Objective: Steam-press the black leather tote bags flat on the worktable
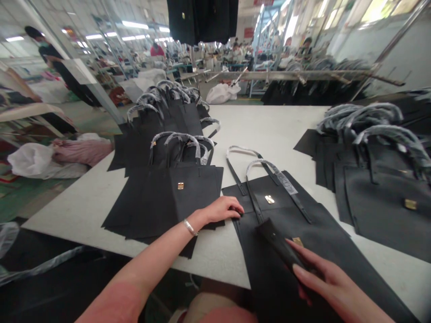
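Observation:
In front of me lies a flat black bag panel (303, 215) with two plastic-wrapped handles (271, 166) and a gold clasp plate (270, 199). My left hand (227, 209), with a silver bracelet at the wrist, is closed with its fingers curled at the panel's left edge. My right hand (323, 276) is closed around a long, narrow black piece (278, 244), raised over the panel; its exact kind is unclear. Close by the right fingers a second gold metal plate (297, 242) shows. Some of the right fingers are hidden behind the black piece.
To the left, overlapping black bag panels (148, 197) with wrapped handles cover part of the white table (266, 121). Another stack of bag panels (380, 193) lies to the right. Black pieces hang overhead (202, 20). Behind are metal rails and people at work.

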Motion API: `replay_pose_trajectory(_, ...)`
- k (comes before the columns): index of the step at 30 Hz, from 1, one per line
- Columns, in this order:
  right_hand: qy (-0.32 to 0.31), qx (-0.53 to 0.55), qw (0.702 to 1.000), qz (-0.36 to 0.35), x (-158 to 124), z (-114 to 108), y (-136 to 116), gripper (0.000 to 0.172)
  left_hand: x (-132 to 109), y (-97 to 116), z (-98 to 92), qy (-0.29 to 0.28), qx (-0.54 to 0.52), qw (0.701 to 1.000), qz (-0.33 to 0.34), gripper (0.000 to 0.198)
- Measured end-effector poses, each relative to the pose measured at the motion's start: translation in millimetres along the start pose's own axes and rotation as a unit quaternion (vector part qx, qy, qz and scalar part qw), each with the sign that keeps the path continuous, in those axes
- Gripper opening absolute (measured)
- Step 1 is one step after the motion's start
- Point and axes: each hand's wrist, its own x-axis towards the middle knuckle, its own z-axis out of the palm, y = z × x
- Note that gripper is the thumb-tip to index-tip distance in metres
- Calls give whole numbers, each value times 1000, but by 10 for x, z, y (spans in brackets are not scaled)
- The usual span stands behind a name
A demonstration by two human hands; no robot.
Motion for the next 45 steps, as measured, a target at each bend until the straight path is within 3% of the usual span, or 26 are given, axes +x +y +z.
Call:
replay_pose_trajectory(3,-36,-15,999,-10,83,111,15,87,39,-67,-34,-58,37,995,73,15)
replay_pose_trajectory(6,-54,-25,998,-21,162,196,14,82,64,-110,-54,-81,56,989,110,12)
replay_pose_trajectory(15,-37,-54,998,-2,189,268,-71,85,81,1,-44,-106,65,989,77,13)
replay_pose_trajectory(20,-41,-41,998,4,194,244,-100,87,64,-36,-9,-38,35,998,37,12)
replay_pose_trajectory(26,-50,-49,997,11,206,217,-139,86,-95,15,120,170,35,982,-76,27)
replay_pose_trajectory(28,-56,-54,997,15,213,207,-148,85,-269,111,241,201,40,976,-77,27)
replay_pose_trajectory(31,-69,-59,996,23,249,192,-185,83,-559,249,524,83,76,991,68,20)
replay_pose_trajectory(33,-85,-68,994,24,292,201,-246,79,-682,297,716,10,124,978,170,23)
replay_pose_trajectory(34,-93,-74,993,23,321,218,-292,75,-712,305,791,1,147,970,194,24)
replay_pose_trajectory(37,-111,-96,989,19,430,323,-477,65,-709,290,902,0,189,960,209,21)
replay_pose_trajectory(42,-137,-129,982,-13,608,530,-750,55,-673,263,875,6,219,952,211,16)
replay_pose_trajectory(45,-134,-159,978,3,603,524,-786,56,-688,262,877,20,228,949,216,16)
